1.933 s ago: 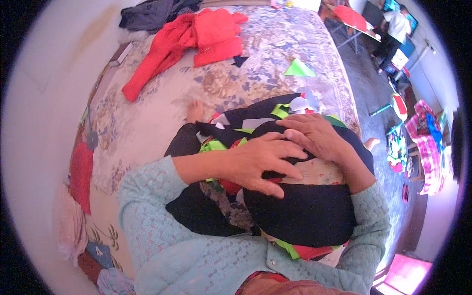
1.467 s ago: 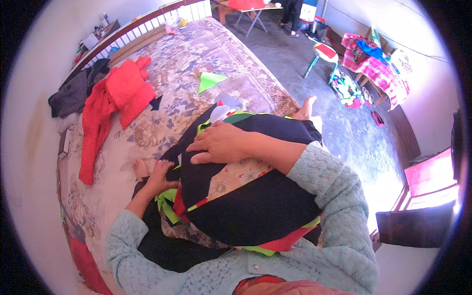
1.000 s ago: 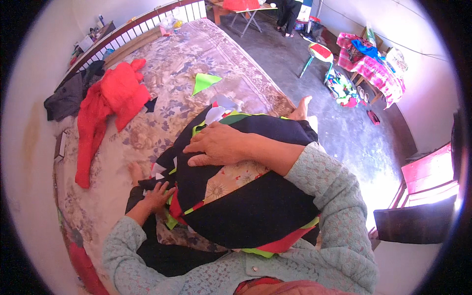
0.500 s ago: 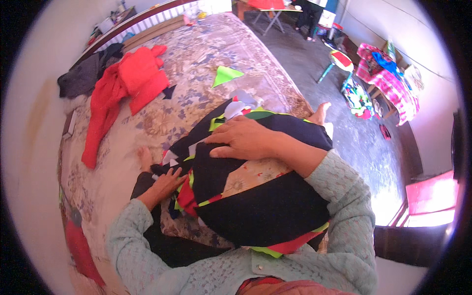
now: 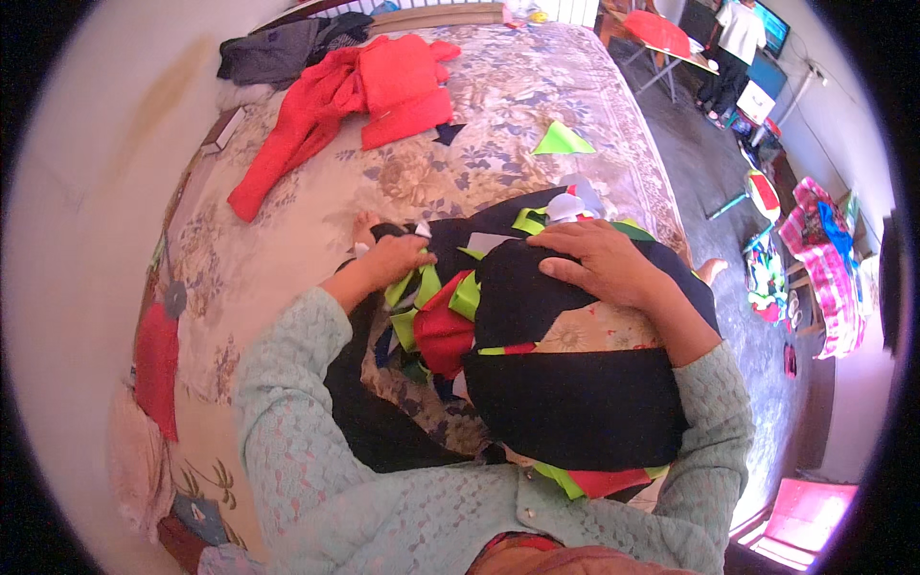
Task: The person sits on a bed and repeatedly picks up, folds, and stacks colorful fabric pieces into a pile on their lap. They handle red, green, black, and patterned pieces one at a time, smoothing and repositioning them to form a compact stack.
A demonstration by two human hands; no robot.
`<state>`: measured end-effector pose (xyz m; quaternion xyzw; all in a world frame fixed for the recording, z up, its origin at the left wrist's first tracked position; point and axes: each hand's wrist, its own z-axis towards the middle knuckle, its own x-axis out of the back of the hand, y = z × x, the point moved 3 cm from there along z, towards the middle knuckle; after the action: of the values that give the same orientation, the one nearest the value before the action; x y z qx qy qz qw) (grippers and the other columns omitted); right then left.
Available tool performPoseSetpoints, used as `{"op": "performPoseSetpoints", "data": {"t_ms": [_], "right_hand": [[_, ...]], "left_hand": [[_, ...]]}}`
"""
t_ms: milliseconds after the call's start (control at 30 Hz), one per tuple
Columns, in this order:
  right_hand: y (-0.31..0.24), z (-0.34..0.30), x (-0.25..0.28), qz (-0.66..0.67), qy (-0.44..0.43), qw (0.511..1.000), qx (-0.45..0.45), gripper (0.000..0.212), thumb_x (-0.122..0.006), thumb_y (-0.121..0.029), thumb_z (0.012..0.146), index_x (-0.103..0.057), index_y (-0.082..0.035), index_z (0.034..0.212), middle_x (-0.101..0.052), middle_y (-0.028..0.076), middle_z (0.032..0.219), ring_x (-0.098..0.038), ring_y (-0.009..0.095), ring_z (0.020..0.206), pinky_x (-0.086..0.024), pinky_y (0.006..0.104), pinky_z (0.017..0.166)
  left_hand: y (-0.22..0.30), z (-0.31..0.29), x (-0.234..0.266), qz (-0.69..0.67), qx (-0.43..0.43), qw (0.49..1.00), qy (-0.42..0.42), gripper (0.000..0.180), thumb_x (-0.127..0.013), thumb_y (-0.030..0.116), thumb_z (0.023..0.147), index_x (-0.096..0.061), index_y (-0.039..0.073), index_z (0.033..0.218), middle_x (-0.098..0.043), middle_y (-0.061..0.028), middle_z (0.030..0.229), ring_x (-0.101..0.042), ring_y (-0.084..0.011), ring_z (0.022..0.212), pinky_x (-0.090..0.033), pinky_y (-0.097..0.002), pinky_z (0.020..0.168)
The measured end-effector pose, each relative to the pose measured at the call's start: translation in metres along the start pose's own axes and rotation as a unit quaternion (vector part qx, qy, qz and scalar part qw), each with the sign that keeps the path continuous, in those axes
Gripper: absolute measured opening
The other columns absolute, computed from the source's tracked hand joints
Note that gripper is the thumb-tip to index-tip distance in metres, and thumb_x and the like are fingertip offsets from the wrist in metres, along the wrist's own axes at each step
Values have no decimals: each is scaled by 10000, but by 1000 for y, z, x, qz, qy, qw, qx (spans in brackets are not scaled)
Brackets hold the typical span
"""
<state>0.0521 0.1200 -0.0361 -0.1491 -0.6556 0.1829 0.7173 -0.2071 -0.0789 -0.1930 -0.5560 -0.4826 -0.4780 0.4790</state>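
Observation:
A patchwork cloth [image 5: 575, 407] of black, patterned beige, red and lime-green pieces lies bunched over my lap. My right hand [image 5: 602, 264] rests open on its upper black part, fingers stretched toward the left. At the cloth's left edge, my left hand [image 5: 391, 261] has its fingers bent and closed on fabric scraps; a lime-green strip [image 5: 427, 285] hangs just under the fingertips. Beside it, a red piece [image 5: 446, 331] stands out among more lime-green bits. A pale grey-white piece [image 5: 567, 208] lies beyond my right hand.
The flowered bedspread [image 5: 489, 86] carries a red knitted garment [image 5: 331, 110], dark grey clothing [image 5: 273, 50], a lime-green triangle [image 5: 563, 140] and a small black scrap [image 5: 448, 133]. Off the bed's right side are a round stool [image 5: 763, 195] and a person [image 5: 736, 48] standing.
My view has turned, so the scene sits further right and the bed higher. My left hand has come up from lying on the cloth edge, and more lime-green scraps show there. My right hand stays on the cloth.

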Motion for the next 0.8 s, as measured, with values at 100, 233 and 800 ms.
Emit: {"op": "performPoseSetpoints", "data": {"t_ms": [100,233,800], "right_hand": [[-5,2,4,3,-28,1000,-11,406,-502,-374,961,-584,-110,1257,-573,143,1273,-496,335,1219,-341,424,1055],[-8,3,6,-6,-37,999,-13,412,-500,-367,960,-575,-113,1276,-565,161,1281,-483,340,1234,-319,425,1070],[-4,2,1,-16,-3,1000,4,388,-509,-341,952,-590,-86,1234,-594,152,1234,-525,320,1184,-368,413,1018]], "left_hand": [[-13,1,27,-54,65,996,36,336,-529,77,812,-661,191,1099,-608,-140,1217,-628,-306,1058,-531,-401,823],[-42,-2,71,-120,102,959,237,320,-531,90,829,-669,149,1112,-644,-150,1173,-635,-317,1054,-510,-373,890],[-73,-11,34,-179,256,942,119,306,-562,-5,714,-725,106,948,-695,-155,880,-671,-319,837,-517,-386,762]]}}
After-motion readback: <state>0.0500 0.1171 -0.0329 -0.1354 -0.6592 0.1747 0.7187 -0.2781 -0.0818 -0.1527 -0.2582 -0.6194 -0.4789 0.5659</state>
